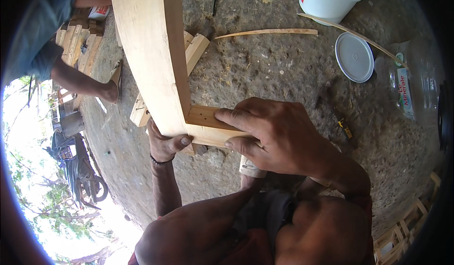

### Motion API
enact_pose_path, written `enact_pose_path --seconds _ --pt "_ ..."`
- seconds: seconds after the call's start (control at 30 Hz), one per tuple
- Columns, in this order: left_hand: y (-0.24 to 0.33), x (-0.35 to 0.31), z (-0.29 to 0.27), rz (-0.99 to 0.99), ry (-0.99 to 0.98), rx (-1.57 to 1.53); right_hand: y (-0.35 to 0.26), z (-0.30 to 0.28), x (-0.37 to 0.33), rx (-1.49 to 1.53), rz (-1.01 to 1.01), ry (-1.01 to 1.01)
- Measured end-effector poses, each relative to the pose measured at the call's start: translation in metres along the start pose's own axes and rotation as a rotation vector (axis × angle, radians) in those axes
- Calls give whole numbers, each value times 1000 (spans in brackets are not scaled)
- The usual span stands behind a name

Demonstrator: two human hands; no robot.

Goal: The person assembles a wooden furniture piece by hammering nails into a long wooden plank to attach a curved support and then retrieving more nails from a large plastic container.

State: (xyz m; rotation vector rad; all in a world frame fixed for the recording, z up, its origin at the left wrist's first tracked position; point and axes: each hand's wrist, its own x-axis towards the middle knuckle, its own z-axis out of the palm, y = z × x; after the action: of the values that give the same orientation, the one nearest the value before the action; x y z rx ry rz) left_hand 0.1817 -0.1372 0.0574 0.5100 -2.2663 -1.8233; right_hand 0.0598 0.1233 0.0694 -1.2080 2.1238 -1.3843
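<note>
A long, wide pale wooden board (146,42) rises away from me, its near end meeting a short wooden block (213,135) at a corner. My left hand (165,142) is closed around that near end, thumb on the face by the joint. My right hand (279,132) grips the short block, with the index finger on its upper face and the thumb on its near side. Small dark holes or nail heads dot the block's top. Under the board lie other wooden pieces (196,52); one end piece (139,111) at the left has nails sticking out.
A white bucket (326,4), its round lid (354,57) and a large clear plastic bottle (416,85) are at the right. Thin wooden strips (269,31) and a yellow-and-black-handled tool (346,128) lie on rough ground. Another person's leg (85,83), stacked wood (75,42) and a motorbike (80,165) are left.
</note>
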Motion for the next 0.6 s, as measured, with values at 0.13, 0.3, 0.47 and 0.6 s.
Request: enact_pose_path --seconds 0.13,0.3,0.47,0.6 --pt "0 1 5 -14 8 -20 3 2 -1 16 0 15" --pt "-2 0 3 -11 18 -25 3 4 1 31 16 13" --pt "-1 1 2 -21 3 -28 4 6 1 34 8 28" --pt "0 1 1 -3 20 -1 2 5 2 26 3 20"
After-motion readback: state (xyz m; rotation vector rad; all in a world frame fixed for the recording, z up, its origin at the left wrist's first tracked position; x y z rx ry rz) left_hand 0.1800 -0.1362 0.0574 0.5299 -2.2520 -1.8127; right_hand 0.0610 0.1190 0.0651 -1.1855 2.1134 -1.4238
